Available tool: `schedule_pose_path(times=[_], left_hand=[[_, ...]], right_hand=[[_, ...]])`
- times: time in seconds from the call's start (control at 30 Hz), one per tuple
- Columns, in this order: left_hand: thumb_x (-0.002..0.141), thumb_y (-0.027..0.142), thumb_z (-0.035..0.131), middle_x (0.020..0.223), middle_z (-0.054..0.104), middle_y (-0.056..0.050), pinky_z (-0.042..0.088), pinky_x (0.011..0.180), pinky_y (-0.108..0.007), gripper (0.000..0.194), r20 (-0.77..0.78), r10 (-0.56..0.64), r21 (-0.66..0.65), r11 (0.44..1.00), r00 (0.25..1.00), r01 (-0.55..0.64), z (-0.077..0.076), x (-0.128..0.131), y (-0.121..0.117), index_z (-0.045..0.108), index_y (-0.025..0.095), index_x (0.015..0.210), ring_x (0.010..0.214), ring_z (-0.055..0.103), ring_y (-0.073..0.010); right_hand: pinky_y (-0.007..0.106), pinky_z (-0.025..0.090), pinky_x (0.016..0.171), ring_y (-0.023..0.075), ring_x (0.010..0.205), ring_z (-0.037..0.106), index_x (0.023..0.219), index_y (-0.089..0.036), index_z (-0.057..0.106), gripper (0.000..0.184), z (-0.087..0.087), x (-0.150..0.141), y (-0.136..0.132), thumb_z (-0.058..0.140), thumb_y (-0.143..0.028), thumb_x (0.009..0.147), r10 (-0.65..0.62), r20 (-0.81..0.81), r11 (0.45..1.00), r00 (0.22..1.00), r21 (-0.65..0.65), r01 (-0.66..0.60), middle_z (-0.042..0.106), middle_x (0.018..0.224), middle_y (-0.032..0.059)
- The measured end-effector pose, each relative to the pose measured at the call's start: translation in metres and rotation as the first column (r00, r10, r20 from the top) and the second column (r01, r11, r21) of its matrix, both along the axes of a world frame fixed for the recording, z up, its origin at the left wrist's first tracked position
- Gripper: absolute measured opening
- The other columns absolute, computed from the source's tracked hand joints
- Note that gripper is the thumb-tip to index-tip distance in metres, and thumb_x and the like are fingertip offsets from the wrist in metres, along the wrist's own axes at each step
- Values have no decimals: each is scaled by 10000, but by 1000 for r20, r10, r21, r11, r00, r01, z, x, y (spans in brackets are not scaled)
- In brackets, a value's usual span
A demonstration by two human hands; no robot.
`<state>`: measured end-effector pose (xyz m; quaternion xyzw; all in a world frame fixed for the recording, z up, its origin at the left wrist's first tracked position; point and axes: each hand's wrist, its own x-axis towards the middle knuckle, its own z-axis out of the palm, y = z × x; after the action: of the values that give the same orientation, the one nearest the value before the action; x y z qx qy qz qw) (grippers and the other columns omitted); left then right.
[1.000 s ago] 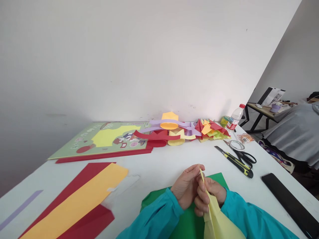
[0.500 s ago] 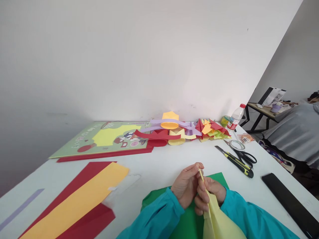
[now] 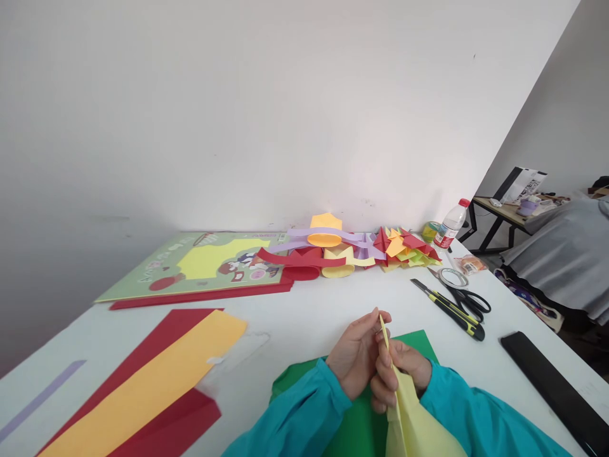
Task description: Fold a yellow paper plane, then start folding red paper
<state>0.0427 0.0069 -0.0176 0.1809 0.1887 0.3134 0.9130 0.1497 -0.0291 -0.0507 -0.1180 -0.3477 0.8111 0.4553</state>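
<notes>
Both hands meet around a folded sheet of pale yellow paper (image 3: 413,419) in front of me. My left hand (image 3: 356,355) pinches the far narrow tip of the paper between thumb and fingers. Just below that, my right hand (image 3: 397,371) grips the folded edge, thumb on one side and fingers curled on the other. The paper widens and bulges toward me, running out of the frame at the bottom. Under my hands lies a green sheet (image 3: 361,425), partly covered by my sleeves.
Red paper (image 3: 190,412) and an orange strip (image 3: 147,381) lie left. A box cutter (image 3: 450,311), scissors (image 3: 469,301) and a black bar-shaped object (image 3: 547,387) lie right. Along the wall stand folded paper shapes (image 3: 328,244) and a bottle (image 3: 451,225). A grey-clothed person (image 3: 566,247) is beyond.
My left thumb and fingertips have shifted slightly upward along the paper's tip. My right hand keeps its hold in nearly the same place.
</notes>
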Motion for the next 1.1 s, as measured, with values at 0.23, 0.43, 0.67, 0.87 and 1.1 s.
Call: schedule_pose_path(times=[0.23,0.43,0.67,0.87,1.1], left_hand=[[731,433,622,484,450,45,377,492,-221,275,-6,-19,44,999,1000,20,-2,0,-2,526,182,789,459,488,-119],[719,379,666,513,498,31,382,500,-221,279,-29,31,106,994,999,-28,-4,0,-4,567,155,853,456,491,-107],[690,362,710,530,509,25,405,538,-220,317,-45,24,101,995,999,-19,-7,0,-2,601,117,860,495,506,-100],[679,333,718,499,485,43,394,512,-200,271,-3,35,99,994,999,-34,-10,2,-1,577,136,802,461,488,-89],[707,399,673,511,510,18,424,531,-233,310,-57,35,93,995,998,-29,-6,0,1,582,131,834,488,521,-122]], right_hand=[[267,451,484,92,415,501,712,-179,502,271,0,1,1,568,-422,815,11,-51,1000,999,8,-11,559,528,-50],[260,439,468,89,391,475,687,-185,465,313,0,1,2,594,-453,786,-7,-22,1000,1000,-5,7,528,495,-66],[294,444,480,80,355,434,642,-192,372,417,-1,1,0,619,-513,740,-18,47,999,999,-33,20,493,455,-87],[278,435,471,78,359,430,637,-191,359,436,-2,1,1,636,-517,722,-20,69,998,997,-58,24,490,448,-85],[278,437,472,78,370,433,653,-188,388,417,-7,4,2,634,-517,728,-72,102,996,992,-46,77,488,453,-79]])
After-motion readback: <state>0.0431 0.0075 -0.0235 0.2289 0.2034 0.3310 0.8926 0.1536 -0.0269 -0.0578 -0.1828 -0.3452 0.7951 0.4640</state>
